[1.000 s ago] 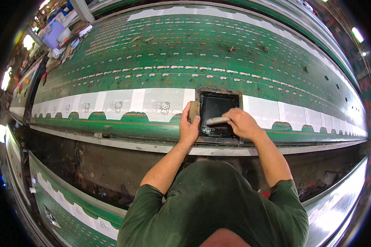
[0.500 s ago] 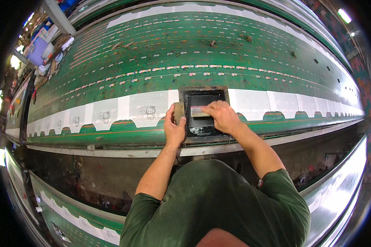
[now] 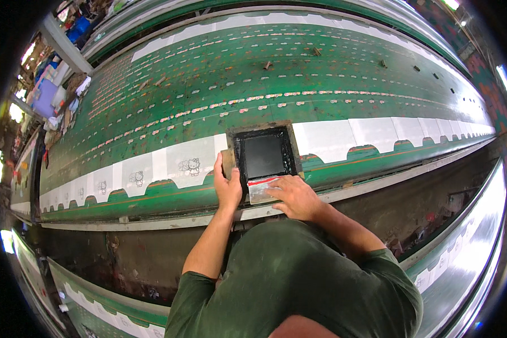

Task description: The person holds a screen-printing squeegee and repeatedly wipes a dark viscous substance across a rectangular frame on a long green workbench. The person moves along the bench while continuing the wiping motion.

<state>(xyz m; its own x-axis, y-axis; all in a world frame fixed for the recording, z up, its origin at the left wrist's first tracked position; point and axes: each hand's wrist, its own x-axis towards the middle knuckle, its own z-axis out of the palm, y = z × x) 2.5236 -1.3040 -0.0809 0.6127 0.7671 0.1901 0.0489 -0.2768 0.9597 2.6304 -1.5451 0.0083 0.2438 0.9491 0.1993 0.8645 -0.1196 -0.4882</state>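
Hands grip squeegee, blackened frame

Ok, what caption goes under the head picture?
Left hand grips the dark frame by its wooden block; right hand holds a flat scraper.

The 2 forearms stretch forward, left grip curled (thumb apart), right grip angled leftward.

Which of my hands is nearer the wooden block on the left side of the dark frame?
Left. Your left hand grips the wooden block; your right hand is off to its right, holding the flat scraper.
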